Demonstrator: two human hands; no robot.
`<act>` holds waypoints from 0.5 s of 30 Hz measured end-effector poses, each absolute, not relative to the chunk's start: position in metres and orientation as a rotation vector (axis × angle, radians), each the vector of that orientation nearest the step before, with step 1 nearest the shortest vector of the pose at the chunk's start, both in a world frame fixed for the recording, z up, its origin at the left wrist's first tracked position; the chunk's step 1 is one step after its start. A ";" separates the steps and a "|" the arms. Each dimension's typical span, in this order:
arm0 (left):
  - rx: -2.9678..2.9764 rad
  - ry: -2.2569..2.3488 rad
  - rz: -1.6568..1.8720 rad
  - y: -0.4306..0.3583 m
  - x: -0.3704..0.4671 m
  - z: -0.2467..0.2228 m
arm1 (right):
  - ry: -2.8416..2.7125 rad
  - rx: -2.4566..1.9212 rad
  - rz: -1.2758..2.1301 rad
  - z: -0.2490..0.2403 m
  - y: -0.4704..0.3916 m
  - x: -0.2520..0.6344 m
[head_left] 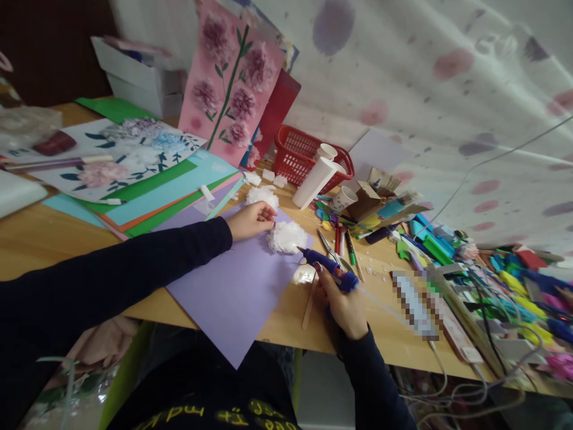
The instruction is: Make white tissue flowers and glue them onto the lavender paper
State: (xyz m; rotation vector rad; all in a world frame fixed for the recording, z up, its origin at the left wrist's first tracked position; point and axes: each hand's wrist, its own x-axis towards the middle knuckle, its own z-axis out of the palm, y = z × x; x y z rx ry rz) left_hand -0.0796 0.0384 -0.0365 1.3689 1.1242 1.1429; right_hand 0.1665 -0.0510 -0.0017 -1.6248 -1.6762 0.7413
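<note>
Lying beside left hand (251,221), white puff (285,238)

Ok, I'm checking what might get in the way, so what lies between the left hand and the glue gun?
In the head view, a fluffy white pompom lies between left hand and glue gun.

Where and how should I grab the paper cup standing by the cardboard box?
I'd pinch the paper cup by its near rim, coming from above: its open mouth faces up, leaving room for a finger inside, while the cardboard box crowds its right side.
</note>
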 end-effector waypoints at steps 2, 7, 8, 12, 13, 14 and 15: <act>1.374 1.124 1.141 0.038 -0.080 -0.036 | -1.663 -1.614 0.730 -0.002 -0.051 0.166; 1.371 1.112 1.141 0.039 -0.079 -0.037 | -1.713 -1.625 0.718 0.000 -0.052 0.165; 1.370 1.114 1.142 0.039 -0.079 -0.037 | -1.735 -1.629 0.708 0.001 -0.052 0.165; 1.371 1.110 1.146 0.040 -0.079 -0.038 | -1.750 -1.639 0.654 0.002 -0.052 0.166; 1.373 1.107 1.146 0.040 -0.078 -0.038 | -1.739 -1.648 0.647 0.002 -0.052 0.166; 1.375 1.104 1.146 0.040 -0.078 -0.039 | -1.733 -1.658 0.641 0.002 -0.052 0.166; 1.377 1.103 1.145 0.040 -0.078 -0.039 | -1.734 -1.667 0.632 0.003 -0.053 0.165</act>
